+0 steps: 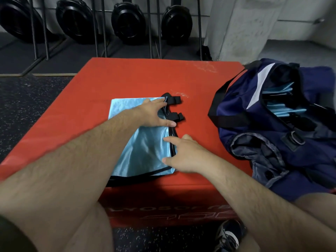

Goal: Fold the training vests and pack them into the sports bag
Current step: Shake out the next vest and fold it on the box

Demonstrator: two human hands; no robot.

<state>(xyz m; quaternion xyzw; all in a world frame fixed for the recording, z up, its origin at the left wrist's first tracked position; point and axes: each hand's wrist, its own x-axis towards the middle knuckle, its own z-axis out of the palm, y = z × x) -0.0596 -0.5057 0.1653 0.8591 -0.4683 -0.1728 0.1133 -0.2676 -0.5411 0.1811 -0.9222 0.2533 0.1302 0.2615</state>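
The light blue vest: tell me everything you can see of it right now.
The vest is shiny light blue fabric with black edge binding, folded into a rough rectangle, lying flat on the red box. Two black strap tabs stick out at its far right edge. The left hand presses flat on its far part; the right hand touches its right edge. The sports bag sits apart, to its right.

The sports bag [254,110] is cut off by the right edge — the vests [280,92] inside are seen only as slivers. Lettering [163,209] on the front of the bench [127,79], partly covered by forearms, cannot be read.
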